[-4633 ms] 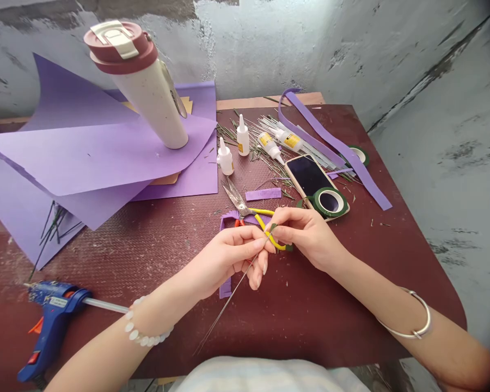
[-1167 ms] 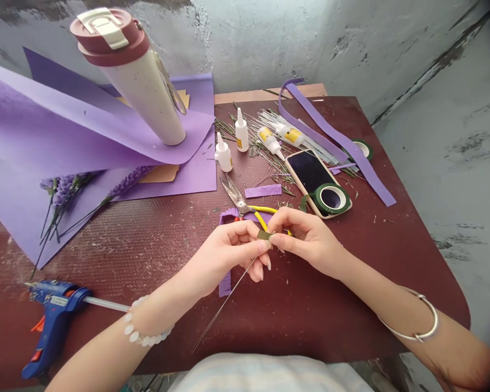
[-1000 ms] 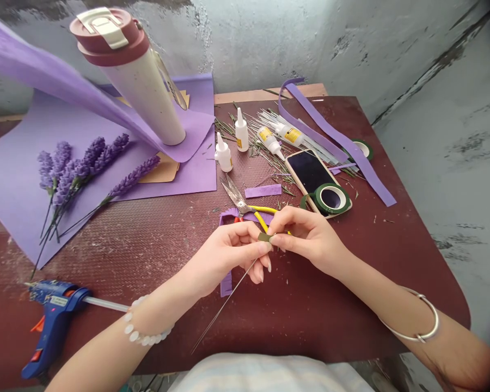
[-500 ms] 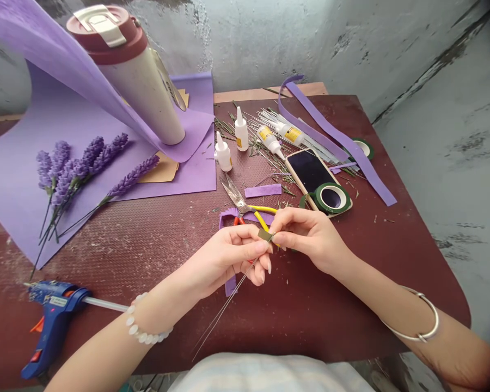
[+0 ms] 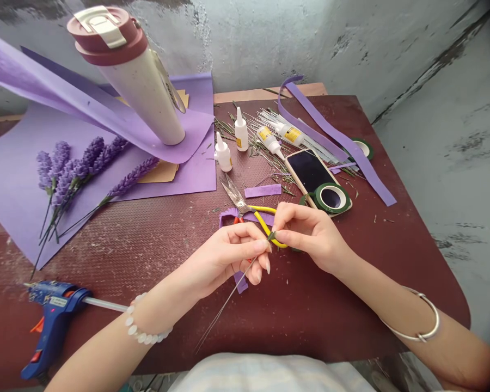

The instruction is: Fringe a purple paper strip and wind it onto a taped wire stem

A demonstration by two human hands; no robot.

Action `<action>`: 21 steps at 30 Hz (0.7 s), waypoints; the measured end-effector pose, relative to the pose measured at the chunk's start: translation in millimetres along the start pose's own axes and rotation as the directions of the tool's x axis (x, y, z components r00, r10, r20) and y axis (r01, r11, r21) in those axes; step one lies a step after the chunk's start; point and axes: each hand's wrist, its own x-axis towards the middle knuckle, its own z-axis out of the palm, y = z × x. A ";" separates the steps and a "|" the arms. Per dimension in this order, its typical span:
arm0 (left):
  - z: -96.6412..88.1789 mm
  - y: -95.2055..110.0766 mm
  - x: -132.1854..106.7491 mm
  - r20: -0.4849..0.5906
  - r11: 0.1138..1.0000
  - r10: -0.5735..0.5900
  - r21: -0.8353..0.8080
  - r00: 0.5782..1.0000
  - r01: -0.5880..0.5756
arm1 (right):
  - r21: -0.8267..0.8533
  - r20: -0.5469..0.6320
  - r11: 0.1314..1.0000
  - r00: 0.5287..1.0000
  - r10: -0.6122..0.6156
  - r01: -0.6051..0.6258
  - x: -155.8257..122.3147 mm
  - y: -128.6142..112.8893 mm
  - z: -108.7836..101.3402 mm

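Note:
Thin wires (image 5: pixel 225 305) slant down toward me from my left hand (image 5: pixel 240 247), which pinches them between thumb and fingers. At their upper end sits a small piece of dark green tape (image 5: pixel 271 236). My right hand (image 5: pixel 310 234) grips that tape with thumb and forefinger, its fingertips almost touching the left ones. Just beyond the hands lie scissors with yellow handles (image 5: pixel 240 204), partly hidden. Red handles show beside them, mostly covered by my left hand. Purple strips (image 5: pixel 263 190) lie around the scissors.
Purple lavender stems (image 5: pixel 71 177) and a tall tumbler (image 5: pixel 141 90) rest on purple sheets at the left. A blue glue gun (image 5: pixel 53 326) lies at front left. Glue bottles (image 5: pixel 240 130), cut wires, a phone (image 5: pixel 310 171) and green tape rolls (image 5: pixel 332 197) occupy the back right.
The green piece between my fingertips was broad and flat; now it is narrow, folded or twisted at the wires. The wire ends shifted slightly. The purple sheet by the tumbler has sagged lower.

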 end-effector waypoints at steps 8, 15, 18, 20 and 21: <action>-0.1 -0.3 0.5 -0.019 1.000 -0.014 0.027 1.000 0.014 | 0.037 0.063 0.999 0.998 -0.019 0.017 1.4 3.5 0.8; 0.6 0.0 0.8 -0.016 0.998 -0.023 0.057 1.000 0.024 | -0.069 0.017 0.998 1.000 0.011 -0.009 -2.2 -3.1 2.6; 0.3 0.1 1.0 -0.012 0.998 -0.029 0.063 1.000 0.030 | -0.144 -0.020 0.989 0.999 -0.047 0.043 -3.8 -3.7 0.6; 0.0 0.1 1.1 -0.016 0.997 -0.036 0.070 0.999 0.037 | -0.176 -0.019 0.981 0.996 -0.086 0.081 -4.6 -2.6 -0.7; -0.1 0.0 1.2 -0.019 0.996 -0.042 0.074 0.999 0.043 | -0.183 -0.008 0.978 0.995 -0.101 0.098 -4.9 -1.9 -1.1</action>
